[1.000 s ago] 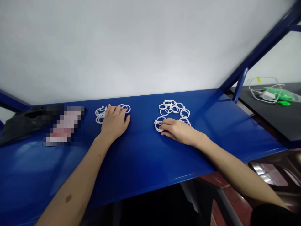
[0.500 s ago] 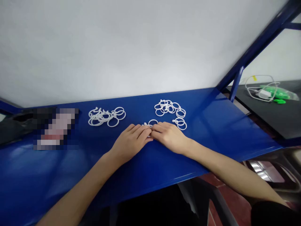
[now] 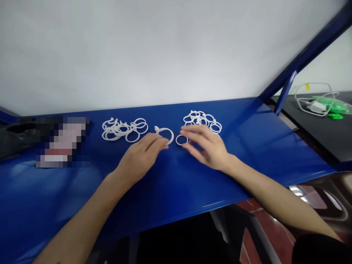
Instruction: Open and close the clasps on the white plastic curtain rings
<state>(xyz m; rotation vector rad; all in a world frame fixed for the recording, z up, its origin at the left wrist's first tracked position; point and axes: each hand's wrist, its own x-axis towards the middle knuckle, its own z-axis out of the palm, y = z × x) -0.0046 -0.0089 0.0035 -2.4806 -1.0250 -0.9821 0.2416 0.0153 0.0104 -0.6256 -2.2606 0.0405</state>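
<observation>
Blue table [image 3: 176, 183] — ring [image 3: 172, 136] partly behind left fingers [image 3: 156, 144]

White rings [image 3: 118, 129] lie across the blue table [image 3: 176, 179]

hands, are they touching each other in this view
No, a strip of the blue table shows between the left hand and the right hand.

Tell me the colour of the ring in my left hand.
White; the ring shows best in the head view, the only one here.
</observation>
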